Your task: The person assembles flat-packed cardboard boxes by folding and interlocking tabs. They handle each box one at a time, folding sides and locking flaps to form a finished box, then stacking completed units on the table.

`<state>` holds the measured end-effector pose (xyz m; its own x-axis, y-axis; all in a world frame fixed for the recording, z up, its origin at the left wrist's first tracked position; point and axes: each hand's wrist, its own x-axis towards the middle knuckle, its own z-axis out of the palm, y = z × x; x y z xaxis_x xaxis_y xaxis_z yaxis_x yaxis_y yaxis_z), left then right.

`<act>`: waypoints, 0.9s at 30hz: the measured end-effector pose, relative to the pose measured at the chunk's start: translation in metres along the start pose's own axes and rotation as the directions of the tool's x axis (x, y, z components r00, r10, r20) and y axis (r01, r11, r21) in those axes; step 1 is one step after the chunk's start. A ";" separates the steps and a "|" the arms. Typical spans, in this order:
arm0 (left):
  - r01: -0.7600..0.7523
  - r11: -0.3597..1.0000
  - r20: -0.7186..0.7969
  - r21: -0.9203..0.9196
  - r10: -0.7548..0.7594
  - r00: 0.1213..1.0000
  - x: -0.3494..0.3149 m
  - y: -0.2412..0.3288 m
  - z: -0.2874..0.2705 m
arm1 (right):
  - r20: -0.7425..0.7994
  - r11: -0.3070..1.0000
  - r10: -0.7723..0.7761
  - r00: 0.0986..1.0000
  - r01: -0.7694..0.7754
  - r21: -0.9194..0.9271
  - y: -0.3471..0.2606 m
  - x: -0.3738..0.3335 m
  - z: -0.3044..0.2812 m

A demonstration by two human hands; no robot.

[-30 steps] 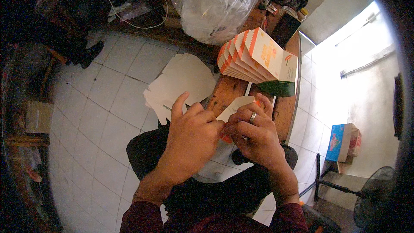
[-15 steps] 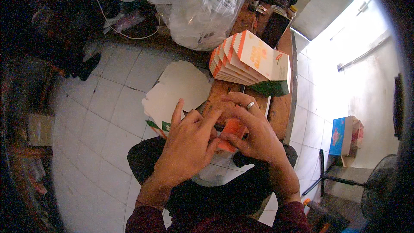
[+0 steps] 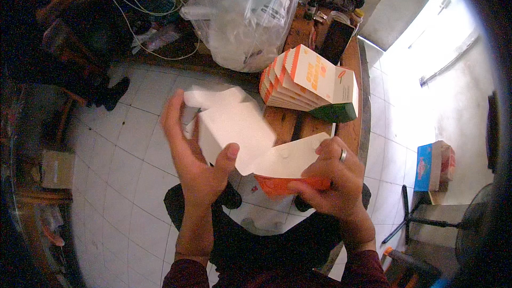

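Note:
Between my hands is a partly folded paper food box (image 3: 237, 133), its plain white inside facing up and an orange printed side along the near right edge. My left hand (image 3: 200, 176) grips its left part, thumb on the near side and fingers along the outer wall. With a ring on one finger, my right hand (image 3: 338, 184) pinches the orange-edged flap at the right. Just beyond, a nested stack of white, orange and green paper boxes (image 3: 314, 82) lies on a wooden bench (image 3: 312, 122).
A clear plastic bag (image 3: 234, 26) with white contents stands beyond the box. At the bench's far end are a dark phone-like slab (image 3: 338, 37) and small bottles. A fan (image 3: 469, 221) and a blue carton (image 3: 425, 167) are on the right. White tiles (image 3: 128, 165) cover the floor.
My hands have moved apart. The box, earlier a flat white sheet with an orange part between my fingers, now shows raised white walls, and its right flap is spread open.

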<state>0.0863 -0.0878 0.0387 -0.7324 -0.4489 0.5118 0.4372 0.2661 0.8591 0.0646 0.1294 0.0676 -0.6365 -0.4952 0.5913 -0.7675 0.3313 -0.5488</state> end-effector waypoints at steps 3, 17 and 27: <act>0.423 0.867 0.156 -0.264 -0.394 0.906 -0.006 -0.017 0.006 | 0.000 0.964 -0.227 0.974 0.225 -0.144 -0.010 -0.005 0.015; 0.660 0.709 0.192 -0.248 -0.632 0.751 -0.012 0.000 0.024 | 0.243 0.579 0.472 0.847 -0.506 0.640 0.061 -0.010 -0.033; 0.537 0.812 0.497 -0.229 -0.376 0.782 -0.032 -0.005 0.026 | 0.528 0.665 0.344 0.777 -0.598 0.448 0.047 -0.008 0.008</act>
<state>0.0937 -0.0523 0.0184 -0.9967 -0.0267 0.0773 0.0813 -0.2203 0.9721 0.0343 0.1420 0.0326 -0.7182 -0.6946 -0.0411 -0.0955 0.1569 -0.9830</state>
